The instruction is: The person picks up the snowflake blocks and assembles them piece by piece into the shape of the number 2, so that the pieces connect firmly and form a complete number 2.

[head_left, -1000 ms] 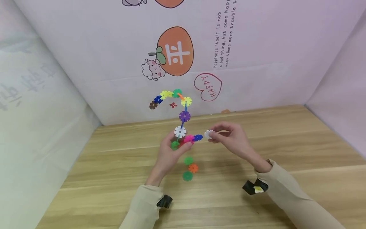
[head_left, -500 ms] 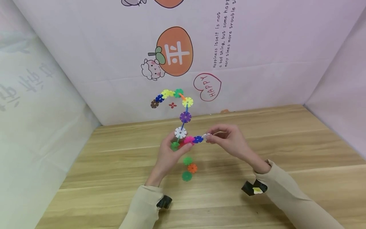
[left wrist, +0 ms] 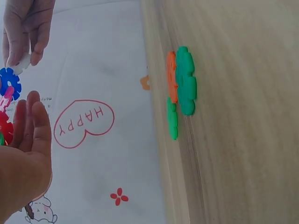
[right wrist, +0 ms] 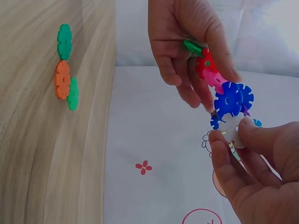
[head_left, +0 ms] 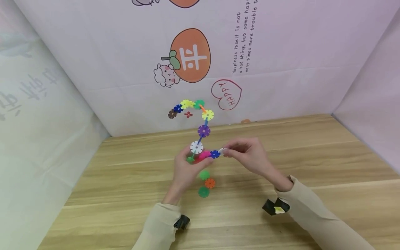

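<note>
Two hands are working up off the table (head_left: 312,146) right now, and we're in the joining step. Our left hand (head_left: 184,170) has its grip curled round the bottom of the chain (head_left: 203,130), down by the red and pink discs, while the chain itself arcs up and over to the left against the wall. Our right hand (head_left: 250,156) pinches the white disc (head_left: 222,150) between thumb and fingertips and has it right up against the blue disc (head_left: 214,154) at the chain's free end. From the right wrist view the white disc (right wrist: 232,129) sits touching the blue one (right wrist: 231,99), edge to edge; whether the slots have actually locked, we cannot tell.

Next, we judge, comes a firm push with the slots lined up and the left grip braced so the chain doesn't twist.

Compared with a second ago, the gap is gone: the white disc was held apart from the blue one then, face toward us, and now it's turned edge-on and meeting it. The chain's top has also swung slightly right.

Three loose discs (head_left: 206,183), two green and an orange, lie on the table below the hands.
</note>
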